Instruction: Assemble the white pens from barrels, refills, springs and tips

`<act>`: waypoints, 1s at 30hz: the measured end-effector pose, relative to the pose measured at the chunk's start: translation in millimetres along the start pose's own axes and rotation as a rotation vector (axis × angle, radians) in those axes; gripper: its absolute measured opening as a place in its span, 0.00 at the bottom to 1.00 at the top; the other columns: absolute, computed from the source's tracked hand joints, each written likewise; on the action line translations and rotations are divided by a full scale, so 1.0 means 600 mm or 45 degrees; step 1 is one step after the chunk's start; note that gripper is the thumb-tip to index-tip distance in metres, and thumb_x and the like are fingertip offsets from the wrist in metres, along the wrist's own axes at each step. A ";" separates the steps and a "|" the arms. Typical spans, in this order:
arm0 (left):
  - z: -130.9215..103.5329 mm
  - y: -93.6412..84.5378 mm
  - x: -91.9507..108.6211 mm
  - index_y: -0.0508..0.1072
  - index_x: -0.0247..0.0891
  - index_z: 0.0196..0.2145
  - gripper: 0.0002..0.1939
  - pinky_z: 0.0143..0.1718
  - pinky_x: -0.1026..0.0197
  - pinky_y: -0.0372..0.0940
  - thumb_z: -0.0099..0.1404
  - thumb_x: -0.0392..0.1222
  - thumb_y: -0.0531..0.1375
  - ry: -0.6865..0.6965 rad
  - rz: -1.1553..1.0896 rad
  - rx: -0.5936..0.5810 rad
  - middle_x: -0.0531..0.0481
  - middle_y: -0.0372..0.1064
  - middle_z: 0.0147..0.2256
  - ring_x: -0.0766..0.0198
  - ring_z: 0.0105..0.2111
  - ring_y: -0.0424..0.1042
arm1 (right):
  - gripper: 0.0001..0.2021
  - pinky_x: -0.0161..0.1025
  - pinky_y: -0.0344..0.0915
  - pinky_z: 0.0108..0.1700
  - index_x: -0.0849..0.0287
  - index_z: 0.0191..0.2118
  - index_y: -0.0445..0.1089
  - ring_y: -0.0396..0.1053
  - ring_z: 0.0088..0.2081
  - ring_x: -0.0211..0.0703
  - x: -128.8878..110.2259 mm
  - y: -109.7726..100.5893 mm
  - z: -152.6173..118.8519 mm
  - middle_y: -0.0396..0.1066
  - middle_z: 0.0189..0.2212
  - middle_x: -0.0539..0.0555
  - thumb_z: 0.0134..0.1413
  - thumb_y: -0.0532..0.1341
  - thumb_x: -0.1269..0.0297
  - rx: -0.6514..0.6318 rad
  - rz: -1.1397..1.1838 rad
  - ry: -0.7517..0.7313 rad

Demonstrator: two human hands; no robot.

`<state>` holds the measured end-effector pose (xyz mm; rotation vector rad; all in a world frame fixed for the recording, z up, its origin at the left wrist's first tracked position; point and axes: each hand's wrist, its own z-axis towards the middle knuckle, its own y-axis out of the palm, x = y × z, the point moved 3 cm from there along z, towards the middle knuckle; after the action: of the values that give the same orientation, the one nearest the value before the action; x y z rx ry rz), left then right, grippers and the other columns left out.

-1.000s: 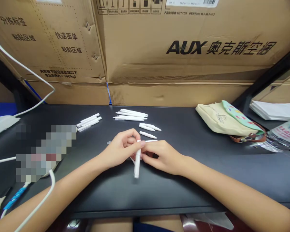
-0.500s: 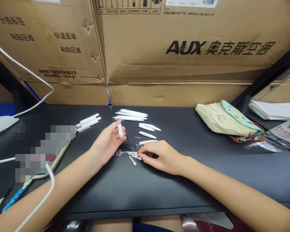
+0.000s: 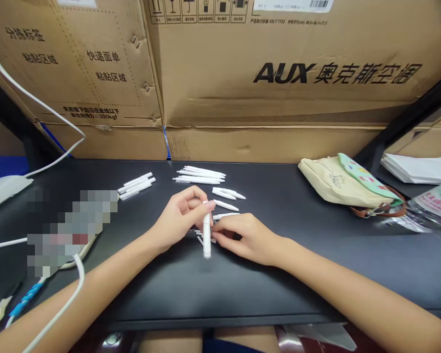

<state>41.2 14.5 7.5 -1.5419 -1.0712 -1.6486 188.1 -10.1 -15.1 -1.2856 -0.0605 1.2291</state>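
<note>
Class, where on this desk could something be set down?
Bare desk shows between the right hand and the pouch, and between the held white tube and the front edge. Just beyond the left hand, white pens crowd it.

The white barrel [image 3: 207, 235] in the left hand [image 3: 185, 213] looks like smooth plastic with a soft sheen, clear at its lower end. The pens [image 3: 199, 175] at the frame's centre share that smooth white plastic look. The tabletop [image 3: 257, 289] is dark and smooth, satin rather than mirror-glossy. Behind, the carton [image 3: 286, 44] is matt brown corrugated cardboard, creased near its base. At right, the pouch [image 3: 338, 181] looks like matt cream cloth; beyond it, crinkled clear plastic packaging [image 3: 411, 220] shines.
</note>
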 end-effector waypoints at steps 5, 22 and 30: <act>0.015 -0.035 -0.007 0.64 0.36 0.26 0.11 0.20 0.70 0.64 0.58 0.42 0.62 -0.130 -0.329 0.386 0.57 0.66 0.19 0.73 0.17 0.64 | 0.06 0.31 0.61 0.29 0.60 0.32 0.68 0.64 0.24 0.34 -0.001 -0.001 0.000 0.70 0.24 0.51 0.57 0.55 0.69 0.029 -0.019 -0.022; -0.002 -0.004 0.006 0.62 0.38 0.27 0.14 0.19 0.68 0.63 0.55 0.46 0.65 0.038 0.050 0.085 0.56 0.68 0.18 0.69 0.16 0.66 | 0.06 0.30 0.60 0.28 0.61 0.32 0.69 0.62 0.22 0.33 0.000 0.000 -0.001 0.69 0.23 0.50 0.57 0.56 0.70 0.040 0.016 -0.019; 0.012 -0.048 -0.004 0.64 0.35 0.25 0.09 0.21 0.71 0.63 0.60 0.39 0.60 -0.198 -0.417 0.567 0.58 0.64 0.19 0.75 0.16 0.62 | 0.07 0.31 0.61 0.28 0.61 0.32 0.69 0.63 0.23 0.34 -0.002 -0.002 -0.001 0.70 0.23 0.51 0.57 0.55 0.69 0.037 -0.015 -0.029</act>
<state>19.7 34.4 0.8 -1.2602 -1.7165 -1.3735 188.5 -10.8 -14.0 -1.2441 -0.0666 1.2304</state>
